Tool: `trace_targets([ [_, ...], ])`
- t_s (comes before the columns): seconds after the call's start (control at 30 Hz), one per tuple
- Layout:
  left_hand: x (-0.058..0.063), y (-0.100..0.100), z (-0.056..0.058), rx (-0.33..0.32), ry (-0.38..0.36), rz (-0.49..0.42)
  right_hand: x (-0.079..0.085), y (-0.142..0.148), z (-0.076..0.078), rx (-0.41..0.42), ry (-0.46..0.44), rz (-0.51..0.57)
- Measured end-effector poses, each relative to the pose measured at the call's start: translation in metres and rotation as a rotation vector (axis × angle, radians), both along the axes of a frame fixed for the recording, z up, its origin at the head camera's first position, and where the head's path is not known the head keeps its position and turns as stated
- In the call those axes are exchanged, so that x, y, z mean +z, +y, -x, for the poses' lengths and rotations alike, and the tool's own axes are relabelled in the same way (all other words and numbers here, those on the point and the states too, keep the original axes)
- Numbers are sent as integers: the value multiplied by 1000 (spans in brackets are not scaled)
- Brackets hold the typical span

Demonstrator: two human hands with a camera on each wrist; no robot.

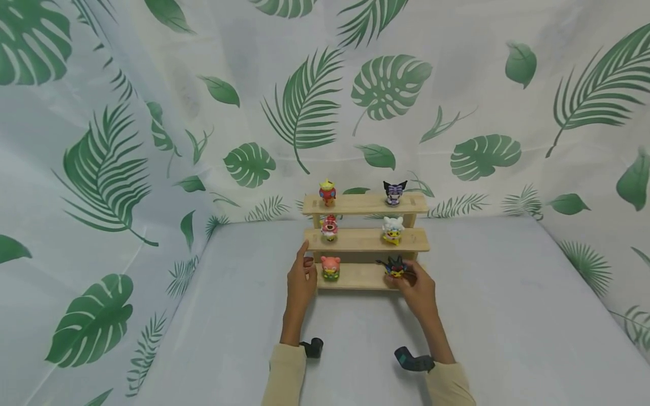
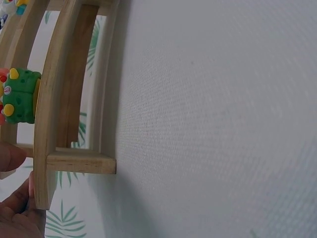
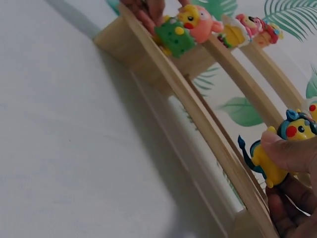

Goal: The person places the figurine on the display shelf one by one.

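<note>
A three-tier wooden display shelf point(image 1: 363, 276) stands on the white surface. My right hand point(image 1: 417, 287) pinches a yellow figurine with a dark winged hood point(image 1: 395, 267) at the right of the lowest tier; in the right wrist view, thumb and fingers hold the yellow body of that figurine point(image 3: 270, 163). At the shelf's left end my left hand point(image 1: 302, 282) grips the lowest board point(image 2: 44, 124), with thumb and fingers on opposite sides of it. Next to that hand sits a pink-hooded figurine with a green lower part point(image 1: 330, 268).
The middle tier bears a pink figurine point(image 1: 329, 229) and a white-hooded yellow one point(image 1: 393, 230). On the top tier stand a red-and-blue figurine with a yellow top point(image 1: 327, 193) and a black-and-purple eared one point(image 1: 394, 193). Leaf-printed cloth point(image 1: 315, 34) hangs behind.
</note>
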State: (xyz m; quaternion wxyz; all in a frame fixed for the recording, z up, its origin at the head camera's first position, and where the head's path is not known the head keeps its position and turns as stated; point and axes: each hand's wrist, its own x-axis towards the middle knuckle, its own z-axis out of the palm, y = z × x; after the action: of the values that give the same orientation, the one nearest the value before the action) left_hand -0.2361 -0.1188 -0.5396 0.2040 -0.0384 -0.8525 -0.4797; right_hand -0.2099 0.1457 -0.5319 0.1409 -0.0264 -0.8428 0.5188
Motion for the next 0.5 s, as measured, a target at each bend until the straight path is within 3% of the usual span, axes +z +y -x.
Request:
trace_targets([
  [0.5,-1,-1,0,-6,37,7,-4,-5,1,-49,30,6],
])
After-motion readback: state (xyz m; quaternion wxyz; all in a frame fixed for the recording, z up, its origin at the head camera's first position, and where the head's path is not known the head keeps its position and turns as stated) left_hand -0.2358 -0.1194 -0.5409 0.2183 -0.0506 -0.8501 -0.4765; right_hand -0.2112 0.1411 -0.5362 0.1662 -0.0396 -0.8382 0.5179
